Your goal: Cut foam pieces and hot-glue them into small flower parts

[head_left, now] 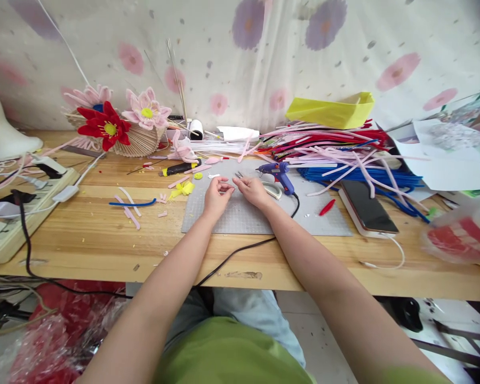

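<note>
Above the grey cutting mat [304, 221], my left hand [216, 198] has its fingers curled, thumb and fingertips close together. Whatever it may pinch is too small to make out. Facing it, my right hand [251, 191] is closed in a pinch, its contents also unclear. Behind the right hand are scissors with pale handles [273, 190] and metal tips showing past the fingers; I cannot tell whether the hand touches them. A purple glue gun [279, 173] lies just right of it. Near the left hand are a small white piece [213, 176] and a yellow fuzzy flower piece [183, 189].
Pipe cleaners [344, 154] are heaped at the back right, beside a phone [370, 205] on a white box. Finished fuzzy flowers [108, 128] and a yellow-black cutter [180, 168] lie left. A power strip [32, 213] sits far left; a black cord [232, 255] crosses the front.
</note>
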A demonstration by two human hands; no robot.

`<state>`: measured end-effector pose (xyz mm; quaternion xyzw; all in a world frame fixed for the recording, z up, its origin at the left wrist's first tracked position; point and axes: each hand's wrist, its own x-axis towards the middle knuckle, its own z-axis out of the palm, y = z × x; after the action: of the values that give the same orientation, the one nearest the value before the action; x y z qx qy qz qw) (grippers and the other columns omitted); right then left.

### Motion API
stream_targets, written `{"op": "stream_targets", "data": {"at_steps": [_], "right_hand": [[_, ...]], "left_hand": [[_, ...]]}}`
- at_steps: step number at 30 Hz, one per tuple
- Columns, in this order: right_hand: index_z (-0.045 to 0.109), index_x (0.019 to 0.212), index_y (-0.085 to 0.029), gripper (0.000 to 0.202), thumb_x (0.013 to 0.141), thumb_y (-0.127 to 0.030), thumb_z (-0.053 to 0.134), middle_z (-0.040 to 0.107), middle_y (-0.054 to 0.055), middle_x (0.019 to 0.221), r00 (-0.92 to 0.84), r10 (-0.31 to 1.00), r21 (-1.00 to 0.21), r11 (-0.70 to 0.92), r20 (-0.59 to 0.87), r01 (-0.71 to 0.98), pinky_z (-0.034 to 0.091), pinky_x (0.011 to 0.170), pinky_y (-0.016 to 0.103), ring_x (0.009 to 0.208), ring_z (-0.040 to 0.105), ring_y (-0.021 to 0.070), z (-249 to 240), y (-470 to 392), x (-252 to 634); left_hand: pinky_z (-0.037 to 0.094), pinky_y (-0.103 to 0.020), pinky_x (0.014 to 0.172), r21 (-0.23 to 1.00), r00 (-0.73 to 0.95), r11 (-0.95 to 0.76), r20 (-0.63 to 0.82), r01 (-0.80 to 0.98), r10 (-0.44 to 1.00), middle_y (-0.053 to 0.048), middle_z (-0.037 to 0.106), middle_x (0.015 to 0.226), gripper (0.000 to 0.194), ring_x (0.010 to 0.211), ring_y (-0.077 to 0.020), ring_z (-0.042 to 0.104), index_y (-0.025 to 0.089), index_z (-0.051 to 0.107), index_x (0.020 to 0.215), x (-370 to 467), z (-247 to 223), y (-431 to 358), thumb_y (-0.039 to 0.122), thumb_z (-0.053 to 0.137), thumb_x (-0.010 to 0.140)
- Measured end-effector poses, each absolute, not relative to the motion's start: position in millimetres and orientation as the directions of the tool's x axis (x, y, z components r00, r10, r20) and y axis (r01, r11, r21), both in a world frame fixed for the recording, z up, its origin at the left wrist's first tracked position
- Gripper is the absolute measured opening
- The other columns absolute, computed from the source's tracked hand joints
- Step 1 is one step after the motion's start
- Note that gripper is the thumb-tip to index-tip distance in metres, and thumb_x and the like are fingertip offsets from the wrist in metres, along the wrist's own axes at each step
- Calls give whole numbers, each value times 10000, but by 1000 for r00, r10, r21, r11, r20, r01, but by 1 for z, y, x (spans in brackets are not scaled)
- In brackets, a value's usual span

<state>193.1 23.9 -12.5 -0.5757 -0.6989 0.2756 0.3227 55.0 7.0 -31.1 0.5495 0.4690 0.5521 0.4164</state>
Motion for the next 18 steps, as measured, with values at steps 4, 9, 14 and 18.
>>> {"op": "stream_targets", "data": {"at_steps": [4,9,14,18], "right_hand": [[473,594,-195,485,908,-518,294,489,-12,527,-84,993,-826,116,84,551,341,582,253,511,462,116,-12,25,194],[528,788,-187,336,906,-435,335,613,19,780,-173,964,-818,262,201,512,389,659,244,636,530,117,-13,22,196],[540,811,-185,241,885,-373,410,625,37,830,-274,935,-662,352,224,662,354,682,255,750,524,152,-12,16,191],[554,907,-173,254,925,-321,348,648,82,916,-186,963,-569,264,193,779,343,699,278,820,550,188,-9,15,190]], "left_hand": [[481,-237,584,986,-93,-163,162,-12,982,30,604,705,340,638,-104,568,209,428,883,53,-27,3,173,671,647],[492,-217,562,988,-109,-147,141,-46,984,31,598,716,350,636,-91,563,207,405,889,52,-24,-1,174,660,651],[497,-235,574,989,-102,-146,148,24,984,17,611,749,302,660,-104,578,205,410,900,53,-23,-2,153,620,688],[477,-233,607,971,-90,-186,201,149,975,4,628,787,265,666,-98,572,203,450,914,50,-25,-3,135,601,707]]}}
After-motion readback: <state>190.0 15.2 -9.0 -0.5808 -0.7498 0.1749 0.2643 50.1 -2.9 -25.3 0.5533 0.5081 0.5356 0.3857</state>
